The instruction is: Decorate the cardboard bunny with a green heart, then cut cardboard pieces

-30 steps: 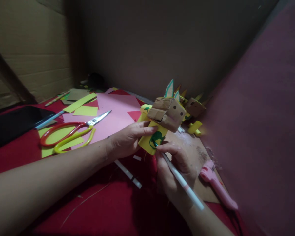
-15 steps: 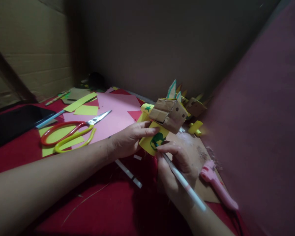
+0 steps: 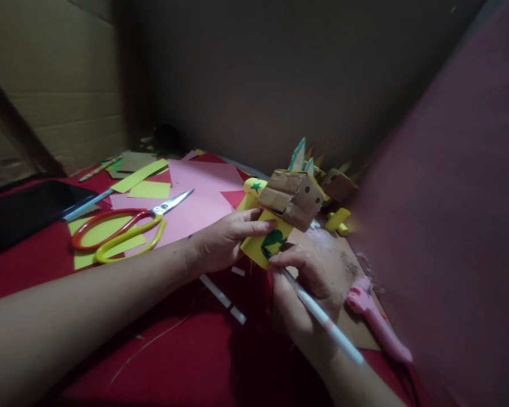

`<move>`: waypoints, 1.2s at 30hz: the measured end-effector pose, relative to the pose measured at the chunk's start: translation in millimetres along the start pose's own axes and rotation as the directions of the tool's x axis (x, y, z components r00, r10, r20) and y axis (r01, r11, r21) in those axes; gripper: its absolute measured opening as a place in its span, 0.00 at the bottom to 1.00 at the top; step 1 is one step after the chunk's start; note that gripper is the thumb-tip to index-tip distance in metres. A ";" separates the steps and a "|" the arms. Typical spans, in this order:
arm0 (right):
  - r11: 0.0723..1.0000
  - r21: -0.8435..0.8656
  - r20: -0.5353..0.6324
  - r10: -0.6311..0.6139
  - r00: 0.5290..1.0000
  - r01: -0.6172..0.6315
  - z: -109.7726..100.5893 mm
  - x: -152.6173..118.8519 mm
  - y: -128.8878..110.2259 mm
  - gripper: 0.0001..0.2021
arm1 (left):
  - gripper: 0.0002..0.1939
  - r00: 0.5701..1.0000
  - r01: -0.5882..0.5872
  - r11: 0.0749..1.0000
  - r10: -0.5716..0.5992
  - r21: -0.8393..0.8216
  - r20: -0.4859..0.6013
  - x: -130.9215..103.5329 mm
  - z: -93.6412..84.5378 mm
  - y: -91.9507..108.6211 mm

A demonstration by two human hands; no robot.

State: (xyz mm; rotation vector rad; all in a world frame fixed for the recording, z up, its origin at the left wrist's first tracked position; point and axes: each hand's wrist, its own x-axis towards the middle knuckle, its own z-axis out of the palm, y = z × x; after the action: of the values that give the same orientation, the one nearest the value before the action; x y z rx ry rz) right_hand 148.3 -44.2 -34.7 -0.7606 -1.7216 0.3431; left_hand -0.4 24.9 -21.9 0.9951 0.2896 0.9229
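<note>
My left hand (image 3: 227,237) is closed around a paper craft figure (image 3: 294,195) with a brown cardboard box head, dotted holes and pointed green-edged ears. Its body is rolled yellow paper, and a green star marks one yellow part. A dark green painted shape (image 3: 272,243) shows on the yellow roll facing me. My right hand (image 3: 307,288) pinches a white marker pen (image 3: 328,325). The pen's tip is at the lower edge of the green shape, mostly hidden by my fingertips.
Scissors (image 3: 127,229) with red and yellow handles lie on yellow and pink paper (image 3: 203,209) to the left. A black phone-like slab (image 3: 34,212) is at the far left. A pink glue gun (image 3: 377,322) rests on cardboard at right, near a small yellow paper roll (image 3: 338,219).
The pen tip has moved slightly down along the green shape, and the pen's back end has shifted a little right. My left hand keeps its grip on the figure.
</note>
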 end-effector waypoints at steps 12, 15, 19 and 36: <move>0.997 0.037 0.005 0.066 0.998 -0.067 -1.2 -4.7 3.4 0.05 | 0.17 1.000 0.005 1.000 -0.004 -0.024 0.022 0.8 -1.5 -1.0; 0.998 0.043 -0.013 0.039 0.999 -0.038 -1.4 -4.0 3.3 0.06 | 0.16 1.000 0.005 1.000 -0.005 -0.027 0.024 1.0 -1.6 -1.1; 0.999 0.037 0.007 0.023 1.000 -0.023 -1.4 -1.8 3.4 0.08 | 0.16 1.000 0.005 0.999 -0.004 -0.047 0.019 1.3 -1.2 -1.5; 0.996 0.067 0.011 0.059 0.998 -0.060 -1.6 -4.5 4.4 0.07 | 0.18 1.000 0.013 0.999 -0.012 -0.043 0.022 1.0 -2.0 -1.8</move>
State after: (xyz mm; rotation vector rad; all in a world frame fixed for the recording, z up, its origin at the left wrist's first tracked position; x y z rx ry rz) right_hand 151.7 -44.1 -40.2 -0.7632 -1.6896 0.4441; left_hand 0.0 26.4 -24.3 0.9623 0.2568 0.9031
